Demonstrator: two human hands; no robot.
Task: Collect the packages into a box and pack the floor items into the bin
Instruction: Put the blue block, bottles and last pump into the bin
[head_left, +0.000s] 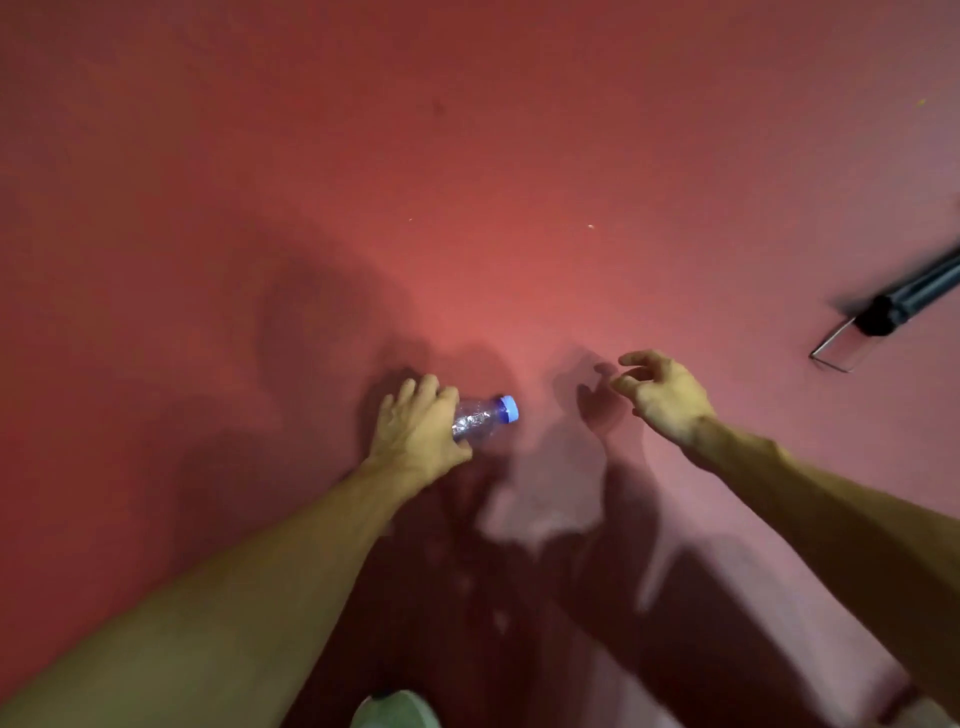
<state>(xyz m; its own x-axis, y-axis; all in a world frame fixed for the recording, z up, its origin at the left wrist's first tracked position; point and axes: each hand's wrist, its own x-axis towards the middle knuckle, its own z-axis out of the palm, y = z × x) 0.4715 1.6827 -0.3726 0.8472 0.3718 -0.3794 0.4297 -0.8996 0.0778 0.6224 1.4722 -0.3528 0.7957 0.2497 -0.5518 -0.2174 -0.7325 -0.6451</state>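
Observation:
A clear plastic bottle (485, 415) with a blue cap lies on its side on the red floor, cap pointing right. My left hand (418, 428) grips its body from above, fingers curled round it; most of the bottle is hidden under the hand. My right hand (662, 395) hovers to the right of the bottle, apart from it, fingers loosely spread and holding nothing. No box, bin or packages are in view.
A black tripod leg (904, 301) with a metal foot bracket (839, 351) stands on the floor at the right edge. My pale shoe tip (395, 712) shows at the bottom. The red floor (467, 156) stretches bare ahead, with a few small specks.

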